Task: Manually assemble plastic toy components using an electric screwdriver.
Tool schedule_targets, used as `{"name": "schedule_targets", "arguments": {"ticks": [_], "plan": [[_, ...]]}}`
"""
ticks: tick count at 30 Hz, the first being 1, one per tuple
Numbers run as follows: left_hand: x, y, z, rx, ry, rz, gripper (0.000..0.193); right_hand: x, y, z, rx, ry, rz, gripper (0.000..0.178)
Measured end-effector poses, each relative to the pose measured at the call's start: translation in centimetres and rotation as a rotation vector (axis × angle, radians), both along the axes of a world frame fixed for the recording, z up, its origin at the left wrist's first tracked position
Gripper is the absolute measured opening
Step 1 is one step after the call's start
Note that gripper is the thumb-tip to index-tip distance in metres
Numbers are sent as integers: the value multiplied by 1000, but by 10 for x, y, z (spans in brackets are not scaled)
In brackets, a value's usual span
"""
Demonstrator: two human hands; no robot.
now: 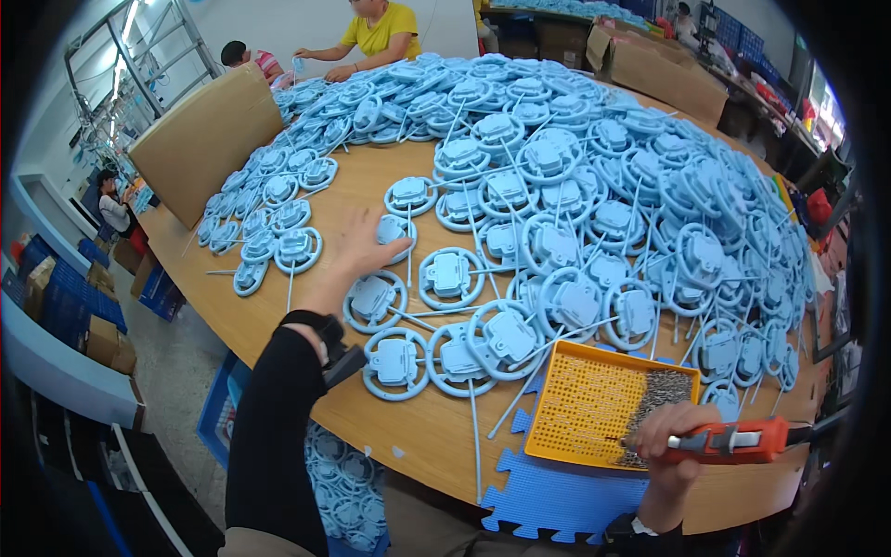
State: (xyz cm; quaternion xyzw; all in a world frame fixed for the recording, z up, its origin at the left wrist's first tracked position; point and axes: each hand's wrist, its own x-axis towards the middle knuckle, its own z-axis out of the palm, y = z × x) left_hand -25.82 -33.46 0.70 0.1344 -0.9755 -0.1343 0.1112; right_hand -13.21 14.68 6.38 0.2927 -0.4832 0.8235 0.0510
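The left hand (357, 243) is spreading its fingers wide and flat, reaching over a blue wheel part (394, 229) near the table's (408, 436) left edge, probably for pulling it closer. The right hand (670, 434) is closing fully around an orange screwdriver (733, 440) (held level, tip pointing left) over the yellow tray (583, 408) of screws (659, 395) at the near edge, so screws are staying within reach.

We see pale blue plastic wheels (451, 276), smooth and matt, on a smooth, light wood table (427, 432). Our right hand (670, 432) holds an orange plastic screwdriver (733, 441) over a perforated yellow plastic tray (580, 408) of dull grey metal screws (661, 395). The blue mat (548, 497) looks like soft foam.
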Motion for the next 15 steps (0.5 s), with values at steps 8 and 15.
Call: {"name": "schedule_targets", "arguments": {"ticks": [8,15], "plan": [[-18,60,-1,153,-121,156,46,2,2,-4,-58,-49,-11,52],[16,54,49,287,25,97,41,3,11,-7,-68,-57,16,52]]}}
